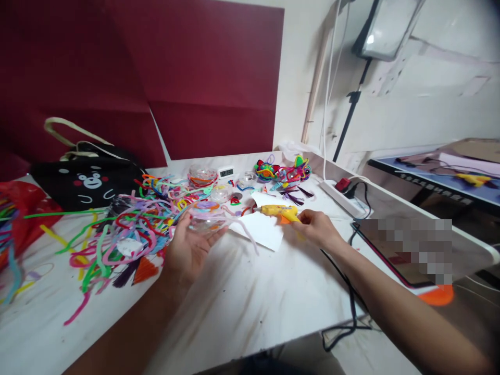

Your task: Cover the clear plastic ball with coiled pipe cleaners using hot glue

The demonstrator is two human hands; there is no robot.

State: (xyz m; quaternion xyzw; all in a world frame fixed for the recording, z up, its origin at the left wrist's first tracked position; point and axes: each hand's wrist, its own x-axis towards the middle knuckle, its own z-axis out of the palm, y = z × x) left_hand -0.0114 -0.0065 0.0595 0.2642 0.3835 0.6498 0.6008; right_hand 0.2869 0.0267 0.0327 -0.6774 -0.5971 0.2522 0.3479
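In my right hand (315, 227) is a yellow hot glue gun (279, 211), its nozzle pointing left over a sheet of white paper (260, 230). Its black cord runs down toward the table's front edge. My left hand (190, 249) is curled round a clear plastic bowl-like piece (207, 221) with coloured strands about it. A pale pink pipe cleaner (248, 234) trails from that piece across the paper. To the left of my left hand spreads a tangled heap of colourful pipe cleaners (128, 229), with an orange tassel (146, 270) at its near side.
Behind my hands are a small digital clock (225, 173) and decorated colourful pieces (295, 172). A power strip (346, 198) lies at right, beside a dark flat screen (402, 255). A black bag (89, 179) and a red plastic bag (33, 221) stand at left.
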